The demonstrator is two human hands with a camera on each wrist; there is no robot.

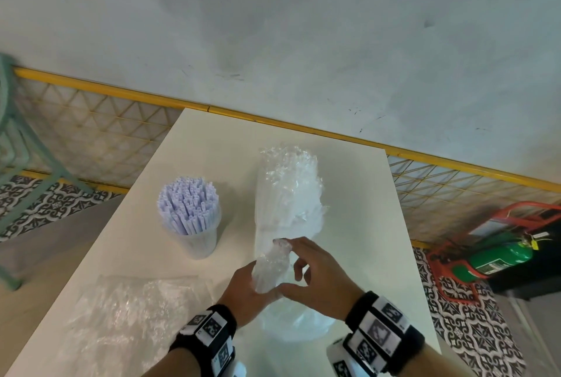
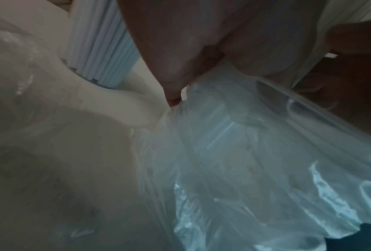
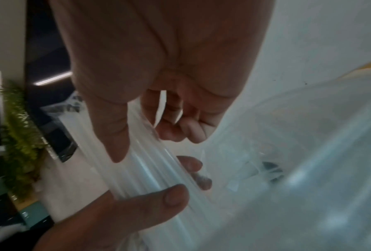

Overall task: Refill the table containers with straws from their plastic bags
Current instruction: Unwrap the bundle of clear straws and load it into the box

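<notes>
A long clear plastic bag of pale straws (image 1: pixel 288 194) lies along the white table (image 1: pixel 364 225), its gathered near end raised between my hands. My left hand (image 1: pixel 253 278) grips that bunched end from the left. My right hand (image 1: pixel 291 264) curls over it from the right, thumb below. In the right wrist view my right hand (image 3: pixel 150 135) pinches the clear bundle (image 3: pixel 150 169), and the left thumb (image 3: pixel 174 195) presses on it lower down. The left wrist view shows my left hand (image 2: pixel 201 68) on the bag's loose plastic (image 2: pixel 244 152). A clear cup packed with lavender straws (image 1: pixel 188 216) stands to the left.
A crumpled clear bag (image 1: pixel 130 316) lies flat at the table's near left. Behind the table runs a yellow-railed mesh fence (image 1: pixel 91 140). A teal chair frame (image 1: pixel 18 164) stands at far left. A green fire extinguisher (image 1: pixel 501 255) sits in a red stand on the floor at right.
</notes>
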